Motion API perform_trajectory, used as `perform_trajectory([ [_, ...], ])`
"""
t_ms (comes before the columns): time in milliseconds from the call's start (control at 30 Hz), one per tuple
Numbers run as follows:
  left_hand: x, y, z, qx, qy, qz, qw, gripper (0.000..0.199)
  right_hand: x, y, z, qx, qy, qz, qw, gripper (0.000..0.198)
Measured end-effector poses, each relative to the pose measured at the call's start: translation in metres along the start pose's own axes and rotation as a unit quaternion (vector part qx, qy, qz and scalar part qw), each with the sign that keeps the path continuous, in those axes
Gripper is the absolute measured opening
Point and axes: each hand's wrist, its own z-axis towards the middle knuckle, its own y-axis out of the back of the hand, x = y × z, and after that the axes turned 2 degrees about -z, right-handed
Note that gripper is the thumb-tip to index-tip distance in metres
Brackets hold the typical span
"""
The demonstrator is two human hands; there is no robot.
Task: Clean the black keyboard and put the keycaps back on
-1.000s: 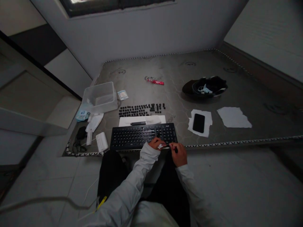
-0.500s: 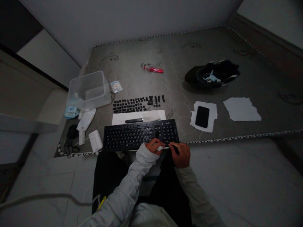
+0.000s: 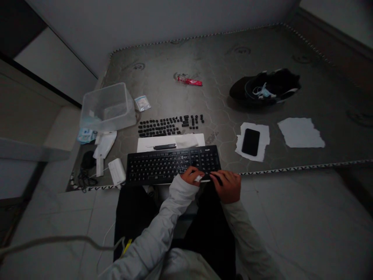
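Note:
A black keyboard (image 3: 157, 165) lies at the near edge of the covered surface; paler key sites show across it, as if caps are off. My left hand (image 3: 192, 176) is closed at its lower right part, with a small white piece, perhaps tissue, between the fingers. Close beside it, my right hand (image 3: 229, 186) is closed in a pinch at the keyboard's lower right corner. Whatever its fingertips hold is too dark and small to make out. Behind the keyboard are rows of loose black keycaps (image 3: 159, 126) and a white sheet (image 3: 142, 144) bearing a slim black tool (image 3: 164, 147).
To the left are a clear plastic bin (image 3: 109, 109), a small packet (image 3: 142, 103), a white adapter (image 3: 117, 172) and a dark cable (image 3: 85, 171). Rightward lie a phone (image 3: 250, 142) on paper, another paper (image 3: 300, 132) and a black bag-like item (image 3: 262, 91). A red-handled tool (image 3: 189, 81) lies farther back.
My right hand has shifted slightly right, widening the gap from my left hand. My left hand stays near the same keyboard corner. The whole view has shifted a little.

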Motion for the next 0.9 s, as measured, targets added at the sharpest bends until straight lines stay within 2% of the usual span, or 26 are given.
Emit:
perform_trajectory([
  [133, 0.001, -0.005, 0.0, 0.004, 0.012, -0.001, 1.0, 0.02, 0.001, 0.003, 0.006, 0.031, 0.022, -0.009, 0.999, 0.015],
  [333, -0.005, 0.001, 0.008, -0.007, 0.011, -0.009, 1.0, 0.019, 0.007, 0.01, 0.017, 0.047, 0.046, -0.057, 0.996, 0.018],
  [500, -0.004, 0.002, 0.013, 0.023, -0.004, 0.035, 0.999, 0.02, 0.015, 0.015, 0.024, 0.051, 0.068, -0.097, 0.992, 0.02],
  [767, -0.02, 0.011, 0.014, 0.135, 0.05, 0.121, 0.982, 0.025, 0.036, 0.022, 0.023, 0.076, -0.004, -0.144, 0.987, 0.016],
  [900, -0.028, 0.011, 0.019, 0.17, 0.06, 0.139, 0.974, 0.024, 0.042, 0.021, 0.022, 0.085, -0.037, -0.146, 0.985, 0.016],
])
